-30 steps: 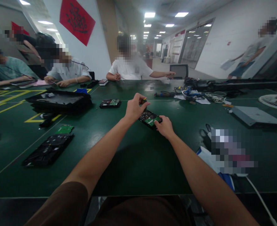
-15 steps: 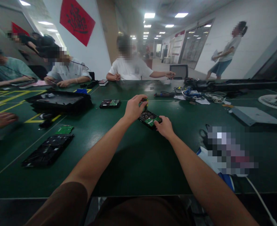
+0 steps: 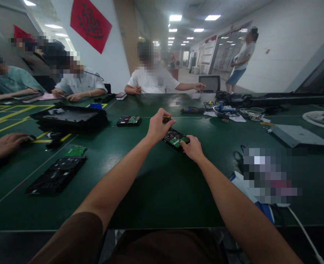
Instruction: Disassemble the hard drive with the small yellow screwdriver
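A black hard drive (image 3: 175,138) with a green circuit board on top lies on the green table (image 3: 162,187) in front of me. My left hand (image 3: 157,126) is closed in a pinch round the handle of a small screwdriver (image 3: 167,118) that stands upright over the drive's far end. My right hand (image 3: 192,147) grips the drive's near right corner with curled fingers and steadies it.
A second hard drive (image 3: 129,120) lies farther back. A black tray (image 3: 69,118), a loose green board (image 3: 76,150) and a black panel (image 3: 56,175) sit to the left. Cables and tools (image 3: 228,108) and a grey case (image 3: 299,135) lie right. Several people sit around; another person's hand (image 3: 6,144) rests at left.
My left hand has turned slightly on the screwdriver while my right hand stays on the drive. The hand at left has moved farther in. A person in the corridor has walked leftward.
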Available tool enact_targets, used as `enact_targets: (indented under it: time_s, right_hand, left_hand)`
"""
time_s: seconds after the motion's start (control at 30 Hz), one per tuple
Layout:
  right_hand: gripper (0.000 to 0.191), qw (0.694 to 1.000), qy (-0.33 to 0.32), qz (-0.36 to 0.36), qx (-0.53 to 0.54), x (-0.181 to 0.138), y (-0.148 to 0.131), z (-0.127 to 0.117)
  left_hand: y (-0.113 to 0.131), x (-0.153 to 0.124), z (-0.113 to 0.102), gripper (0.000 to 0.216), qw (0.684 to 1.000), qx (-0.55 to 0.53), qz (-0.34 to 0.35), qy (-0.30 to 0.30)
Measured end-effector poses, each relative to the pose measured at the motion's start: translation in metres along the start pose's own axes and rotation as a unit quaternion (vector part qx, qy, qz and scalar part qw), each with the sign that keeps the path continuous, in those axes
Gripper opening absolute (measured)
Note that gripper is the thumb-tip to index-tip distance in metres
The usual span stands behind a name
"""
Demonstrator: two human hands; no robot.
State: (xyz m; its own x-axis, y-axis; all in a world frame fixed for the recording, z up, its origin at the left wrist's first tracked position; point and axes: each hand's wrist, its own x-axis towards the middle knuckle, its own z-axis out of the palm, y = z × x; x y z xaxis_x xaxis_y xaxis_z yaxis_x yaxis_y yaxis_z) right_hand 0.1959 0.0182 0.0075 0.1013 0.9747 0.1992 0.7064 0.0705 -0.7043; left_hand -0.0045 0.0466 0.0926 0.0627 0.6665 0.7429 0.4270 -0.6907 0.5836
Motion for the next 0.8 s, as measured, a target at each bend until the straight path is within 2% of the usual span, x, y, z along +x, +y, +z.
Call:
enact_targets:
  time_s: [0.2, 0.4, 0.5, 0.63, 0.8]
  right_hand:
    - [0.052, 1.0, 0.005, 0.001, -0.003, 0.0, 0.001, 0.001]
    - [0.053, 1.0, -0.004, 0.0, 0.013, 0.002, 0.005, 0.003]
    - [0.052, 1.0, -0.002, -0.004, 0.009, 0.003, 0.006, 0.003]
    - [0.052, 1.0, 0.003, -0.004, 0.008, 0.002, 0.005, 0.003]
    - [0.053, 1.0, -0.012, 0.0, 0.023, 0.001, 0.004, 0.001]
  left_hand:
    - [0.001, 0.003, -0.005, 0.02, 0.998, 0.057, 0.03, 0.019]
    - [-0.01, 0.002, -0.004, 0.019, 0.996, 0.085, 0.022, 0.034]
    - [-0.012, 0.0, -0.002, 0.017, 0.996, 0.07, 0.012, 0.056]
    - [-0.011, -0.003, 0.001, 0.025, 0.996, 0.034, 0.005, 0.078]
    - [-0.011, -0.003, 0.003, 0.03, 0.996, 0.006, -0.002, 0.084]
